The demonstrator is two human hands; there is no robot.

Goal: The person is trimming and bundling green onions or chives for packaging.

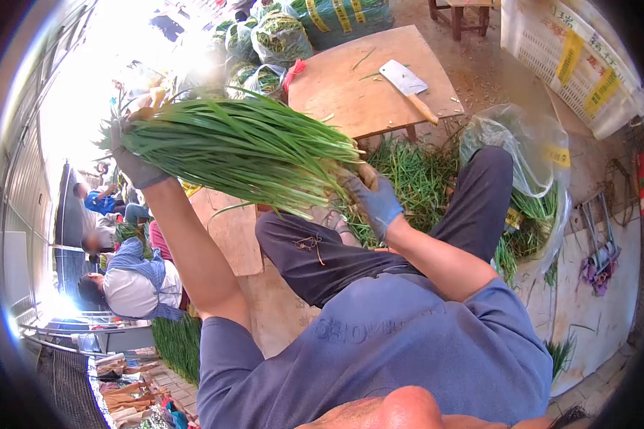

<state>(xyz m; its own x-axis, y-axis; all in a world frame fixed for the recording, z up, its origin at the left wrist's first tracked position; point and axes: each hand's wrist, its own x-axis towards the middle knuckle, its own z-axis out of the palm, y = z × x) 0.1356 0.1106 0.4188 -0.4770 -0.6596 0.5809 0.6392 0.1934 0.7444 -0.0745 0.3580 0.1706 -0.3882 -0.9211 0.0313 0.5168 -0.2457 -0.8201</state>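
Observation:
A large bunch of green garlic chives (243, 143) is held up in front of me, lying nearly level, its leafy ends to the left and its pale cut ends to the right. My left hand (137, 154), in a dark glove, grips the leafy end; its fingers are partly hidden by the leaves and glare. At the pale end is my right hand (376, 199), in a grey-blue glove, its fingers closed around the stems. Beyond the bunch, a cleaver (408, 82) with a wooden handle rests on a low wooden table (350, 68), beside a few loose leaves.
Loose leaves and trimmings (422, 175) cover the ground between my legs and the table. A clear plastic bag (529, 154) with greens stands at my right. Behind are bagged greens (283, 36) and a white crate (572, 64). Other people (139, 279) sit at the left.

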